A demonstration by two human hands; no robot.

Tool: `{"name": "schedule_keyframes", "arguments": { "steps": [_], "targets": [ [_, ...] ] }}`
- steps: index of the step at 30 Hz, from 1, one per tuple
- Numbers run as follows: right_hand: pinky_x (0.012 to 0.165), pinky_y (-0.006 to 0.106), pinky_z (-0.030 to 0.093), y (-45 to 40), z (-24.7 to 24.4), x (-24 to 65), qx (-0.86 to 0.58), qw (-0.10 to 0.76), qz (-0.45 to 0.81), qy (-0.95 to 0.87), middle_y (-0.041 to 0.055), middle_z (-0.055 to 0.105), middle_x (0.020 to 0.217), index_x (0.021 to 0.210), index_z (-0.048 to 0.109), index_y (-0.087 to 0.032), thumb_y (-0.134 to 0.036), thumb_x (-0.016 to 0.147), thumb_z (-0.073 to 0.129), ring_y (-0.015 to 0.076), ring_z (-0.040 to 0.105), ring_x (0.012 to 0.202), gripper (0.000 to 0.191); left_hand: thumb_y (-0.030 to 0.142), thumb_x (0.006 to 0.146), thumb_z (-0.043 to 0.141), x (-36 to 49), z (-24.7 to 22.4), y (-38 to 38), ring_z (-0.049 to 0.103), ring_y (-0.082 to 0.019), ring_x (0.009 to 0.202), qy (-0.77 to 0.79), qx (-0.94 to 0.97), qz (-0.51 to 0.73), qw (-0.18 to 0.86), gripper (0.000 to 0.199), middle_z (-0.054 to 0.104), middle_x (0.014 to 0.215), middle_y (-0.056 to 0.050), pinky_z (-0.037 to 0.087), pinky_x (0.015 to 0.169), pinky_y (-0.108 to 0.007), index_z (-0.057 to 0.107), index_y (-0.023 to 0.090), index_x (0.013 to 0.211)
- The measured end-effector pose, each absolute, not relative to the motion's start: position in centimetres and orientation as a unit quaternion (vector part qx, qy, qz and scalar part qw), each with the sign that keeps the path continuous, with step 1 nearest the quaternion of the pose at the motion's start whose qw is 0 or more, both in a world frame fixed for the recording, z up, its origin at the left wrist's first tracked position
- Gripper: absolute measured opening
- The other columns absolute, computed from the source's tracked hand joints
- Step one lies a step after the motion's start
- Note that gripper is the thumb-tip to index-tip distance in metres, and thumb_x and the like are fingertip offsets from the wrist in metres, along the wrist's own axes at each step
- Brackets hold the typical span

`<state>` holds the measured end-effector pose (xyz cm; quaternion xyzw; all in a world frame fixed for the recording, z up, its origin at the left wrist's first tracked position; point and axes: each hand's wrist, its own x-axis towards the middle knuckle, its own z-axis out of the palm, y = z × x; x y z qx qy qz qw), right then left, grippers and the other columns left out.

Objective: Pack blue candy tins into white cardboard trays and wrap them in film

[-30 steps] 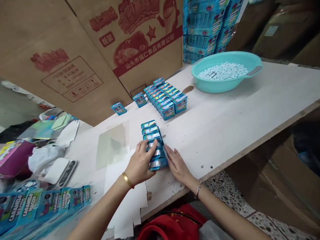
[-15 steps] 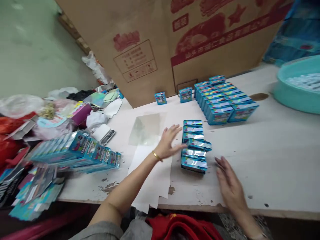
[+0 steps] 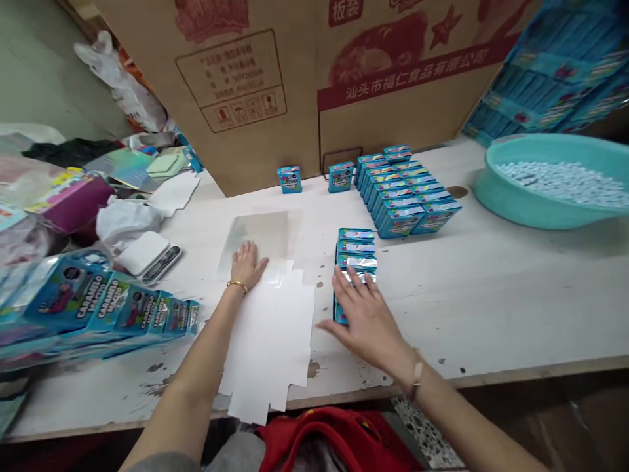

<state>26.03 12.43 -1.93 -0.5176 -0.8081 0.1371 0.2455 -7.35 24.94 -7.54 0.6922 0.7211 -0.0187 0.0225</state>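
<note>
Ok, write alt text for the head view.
A person's right hand is spread over a row of small blue boxes on a white table; the left hand is over a translucent sheet. Beyond are more blue boxes, a large carton and a turquoise basin.

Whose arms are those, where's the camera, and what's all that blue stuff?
There's no robot here, just a person with two bare hands. The camera is worn on that person's head, looking forward and down, so you see roughly what they see. On the white table there's a short row of little blue boxes, a bigger block of blue boxes, a white card sheet and a turquoise basin with lots of small, pale pieces inside. The left hand is spread over a clear sheet. The right hand is over the short row; I can't tell how firmly it touches. Neither hand seems to be gripping anything.
</note>
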Motion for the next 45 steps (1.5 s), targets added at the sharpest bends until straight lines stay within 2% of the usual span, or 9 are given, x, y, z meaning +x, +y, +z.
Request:
{"name": "schedule_keyframes", "arguments": {
  "steps": [4, 10, 15, 19, 25, 30, 35, 42, 45],
  "targets": [
    [0.116, 0.055, 0.022, 12.2, -2.8, 25.3, -0.514, 0.219, 0.139, -0.818, 0.0134, 0.033, 0.153, 0.145, 0.038, -0.009, -0.067, 0.091, 0.035, 0.0314, 0.02, 0.144, 0.08, 0.045, 0.094, 0.04, -8.0, -8.3, 25.5, 0.018, -0.031, 0.146, 0.725, 0.688, 0.03, 0.028, 0.066, 0.026, 0.156, -0.017, 0.016, 0.118, -0.047, 0.032, 0.007, 0.146],
    [0.114, 0.056, 0.027, 8.9, -2.4, 28.4, -0.466, 0.385, 0.168, -0.779, 0.0078, 0.036, 0.152, 0.144, 0.04, -0.024, -0.039, 0.096, 0.046, 0.0303, 0.025, 0.143, 0.052, 0.027, 0.093, 0.047, -7.4, -8.9, 24.7, 0.036, -0.023, 0.138, 0.76, 0.639, 0.103, 0.063, 0.03, 0.048, 0.144, -0.008, 0.029, 0.111, -0.039, 0.061, 0.023, 0.12],
    [0.099, 0.033, 0.05, 5.4, -1.9, 25.9, -0.327, 0.402, 0.233, -0.823, 0.0064, 0.06, 0.131, 0.135, 0.052, -0.023, -0.03, 0.093, 0.052, 0.0209, 0.057, 0.121, 0.043, 0.03, 0.091, 0.052, -7.0, -8.4, 24.9, 0.052, -0.023, 0.113, 0.797, 0.593, 0.109, 0.033, 0.017, 0.061, 0.117, -0.009, 0.042, 0.091, -0.032, 0.064, 0.021, 0.099],
    [0.094, 0.029, 0.054, 3.8, -2.4, 23.3, -0.25, 0.405, 0.249, -0.843, 0.0047, 0.068, 0.118, 0.126, 0.059, -0.023, -0.028, 0.092, 0.055, 0.0186, 0.064, 0.11, 0.035, 0.023, 0.092, 0.047, -7.2, -7.1, 24.9, 0.049, -0.024, 0.111, 0.801, 0.587, 0.11, 0.032, 0.016, 0.058, 0.114, -0.011, 0.04, 0.088, -0.034, 0.062, 0.019, 0.094],
    [0.089, 0.026, 0.056, 1.9, -3.6, 23.7, -0.3, 0.334, 0.32, -0.834, 0.0054, 0.071, 0.113, 0.12, 0.066, -0.026, -0.04, 0.091, 0.056, 0.0198, 0.067, 0.103, 0.034, 0.042, 0.078, 0.068, -9.0, -6.4, 24.8, 0.048, -0.026, 0.108, 0.765, 0.629, 0.107, 0.085, 0.023, 0.056, 0.108, -0.007, 0.037, 0.092, -0.037, 0.061, 0.021, 0.084],
    [0.089, 0.028, 0.056, 0.6, -5.0, 23.9, -0.353, 0.299, 0.41, -0.786, 0.0069, 0.07, 0.113, 0.114, 0.07, -0.028, -0.054, 0.088, 0.054, 0.0229, 0.067, 0.104, 0.04, 0.03, 0.084, 0.057, -10.1, -6.0, 25.7, 0.052, -0.023, 0.098, 0.761, 0.623, 0.14, 0.116, 0.017, 0.057, 0.094, -0.004, 0.036, 0.088, -0.036, 0.06, 0.02, 0.071],
    [0.097, 0.036, 0.052, 1.4, -5.9, 22.3, -0.395, 0.258, 0.508, -0.72, 0.009, 0.07, 0.113, 0.111, 0.072, -0.026, -0.054, 0.085, 0.058, 0.0249, 0.064, 0.108, 0.04, 0.022, 0.081, 0.053, -9.5, -3.4, 25.5, 0.049, -0.015, 0.072, 0.743, 0.62, 0.212, 0.136, 0.025, 0.049, 0.065, 0.001, 0.037, 0.071, -0.028, 0.052, 0.018, 0.057],
    [0.084, 0.041, 0.054, 6.1, -5.7, 15.8, -0.501, 0.429, 0.533, -0.531, 0.0174, 0.055, 0.134, 0.143, 0.041, -0.019, -0.063, 0.073, 0.064, 0.0275, 0.059, 0.111, 0.085, 0.031, 0.086, 0.049, -0.2, -0.6, 17.1, 0.046, -0.013, 0.065, 0.686, 0.628, 0.353, 0.098, 0.035, 0.045, 0.066, 0.0, 0.037, 0.066, -0.028, 0.04, 0.02, 0.054],
    [0.077, 0.039, 0.054, 6.5, -5.6, 15.0, -0.493, 0.439, 0.57, -0.489, 0.0158, 0.068, 0.108, 0.118, 0.061, -0.014, -0.068, 0.076, 0.057, 0.0263, 0.065, 0.096, 0.069, 0.029, 0.084, 0.053, 1.9, -0.2, 12.7, 0.043, -0.015, 0.062, 0.661, 0.621, 0.408, 0.103, 0.038, 0.042, 0.062, 0.0, 0.035, 0.063, -0.03, 0.036, 0.021, 0.052]
  ]
}}
